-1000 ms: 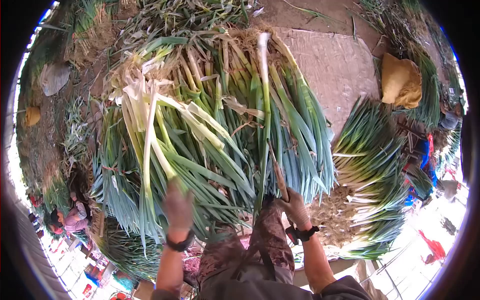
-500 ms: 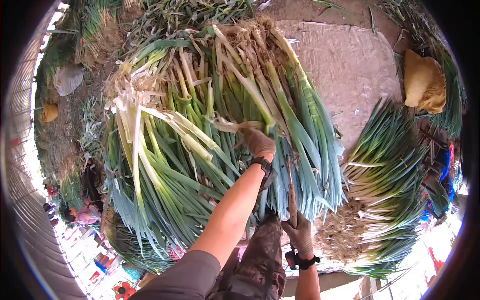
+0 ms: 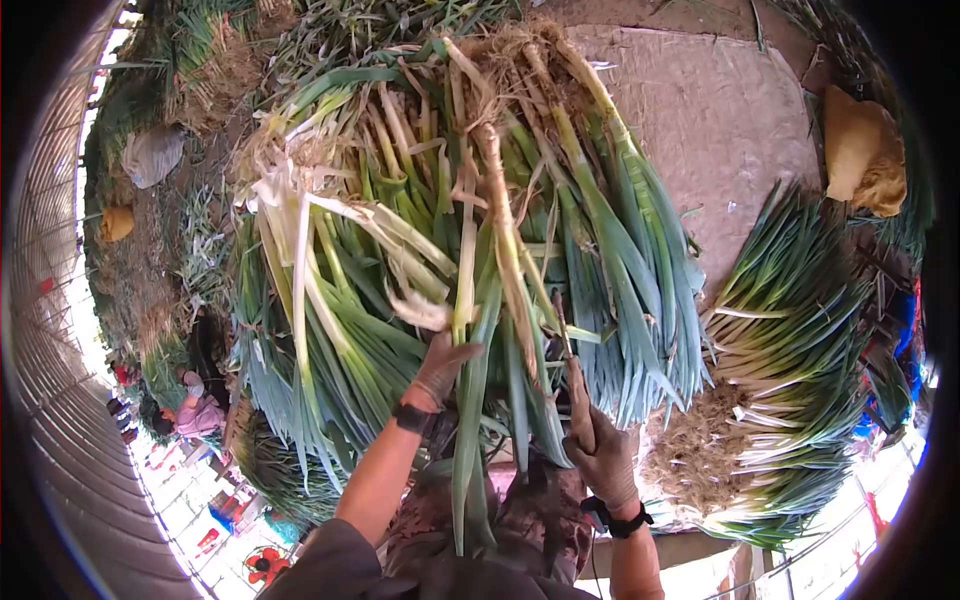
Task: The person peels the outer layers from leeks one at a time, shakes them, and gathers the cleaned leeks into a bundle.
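Observation:
A large heap of long green onions (image 3: 340, 330) lies in front of me, roots toward the top and green leaves toward me. My left hand (image 3: 440, 368), in a thin glove, is closed around a leek-like stalk (image 3: 465, 270) whose leaves hang down over my lap. Beside it another stalk with brown outer layers (image 3: 500, 190) stands out above the heap. My gloved right hand (image 3: 603, 458) grips the wooden handle of a thin-bladed tool (image 3: 578, 395), its blade pointing up toward the stalks.
A tan sheet (image 3: 700, 130) lies behind the heap at the right. Neatly laid onions (image 3: 790, 350) with roots toward me lie at the right, near a yellow sack (image 3: 865, 150). At the far left are a whitish bag (image 3: 152, 155) and a person in pink (image 3: 198, 412).
My left hand has drawn back toward me and left, bringing a stalk with it. The tool in my right hand has tilted slightly. The whole view has shifted a little.

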Tool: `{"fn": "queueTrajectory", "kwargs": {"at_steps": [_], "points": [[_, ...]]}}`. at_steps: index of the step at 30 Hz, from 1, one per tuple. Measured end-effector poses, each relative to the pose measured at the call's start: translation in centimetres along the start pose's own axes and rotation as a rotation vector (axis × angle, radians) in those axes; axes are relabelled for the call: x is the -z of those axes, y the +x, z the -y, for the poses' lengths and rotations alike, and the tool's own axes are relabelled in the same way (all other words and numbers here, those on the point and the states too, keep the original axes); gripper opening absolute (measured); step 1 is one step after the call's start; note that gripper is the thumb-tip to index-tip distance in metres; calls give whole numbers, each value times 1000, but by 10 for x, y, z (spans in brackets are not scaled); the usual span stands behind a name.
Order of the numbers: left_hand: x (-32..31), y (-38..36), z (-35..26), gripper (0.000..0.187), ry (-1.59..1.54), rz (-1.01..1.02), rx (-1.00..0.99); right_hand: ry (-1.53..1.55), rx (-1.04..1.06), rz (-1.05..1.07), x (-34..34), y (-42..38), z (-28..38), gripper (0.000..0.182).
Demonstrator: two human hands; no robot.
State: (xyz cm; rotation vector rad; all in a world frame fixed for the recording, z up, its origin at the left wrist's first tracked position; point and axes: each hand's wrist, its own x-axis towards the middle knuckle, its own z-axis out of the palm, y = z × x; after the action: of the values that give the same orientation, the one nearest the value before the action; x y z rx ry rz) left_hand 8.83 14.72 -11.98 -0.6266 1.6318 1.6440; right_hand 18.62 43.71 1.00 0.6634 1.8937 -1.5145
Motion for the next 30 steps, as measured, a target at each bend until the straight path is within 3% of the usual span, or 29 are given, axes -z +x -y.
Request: {"fn": "queueTrajectory", "kwargs": {"at_steps": [3, 6, 8, 11, 13, 15, 18, 21, 26, 29, 30], "points": [[23, -15, 52, 54, 230, -277, 149, -181, 83, 48, -16, 8, -28, 54], [31, -19, 61, 52, 691, -564, -100, -232, 36, -8, -23, 28, -26, 51], [6, -33, 26, 54, 1094, -771, -254, -286, 34, 37, -28, 40, -36, 52], [-24, -38, -24, 58, 1463, -759, -554, -265, 91, 38, -35, 59, -45, 51], [-36, -22, -4, 56, 1169, -252, -389, -262, 79, 9, -38, 70, -50, 52], [-59, 6, 15, 53, 1083, 83, -285, -294, 87, 4, -40, 79, -56, 52], [-99, 53, 45, 56, 1141, -307, -123, -302, 61, 12, -39, 82, -59, 53], [-122, 67, 56, 67, 1145, -548, -103, -363, 70, -5, -38, 91, -67, 49], [-119, 72, 57, 86, 1194, -614, -51, -478, 150, 0, -35, 134, -68, 48], [-110, 78, 50, 87, 1271, -565, 2, -537, 205, -13, -33, 156, -66, 47], [-108, 77, 45, 72, 1256, -578, -20, -558, 214, -9, -31, 162, -62, 47]]}}
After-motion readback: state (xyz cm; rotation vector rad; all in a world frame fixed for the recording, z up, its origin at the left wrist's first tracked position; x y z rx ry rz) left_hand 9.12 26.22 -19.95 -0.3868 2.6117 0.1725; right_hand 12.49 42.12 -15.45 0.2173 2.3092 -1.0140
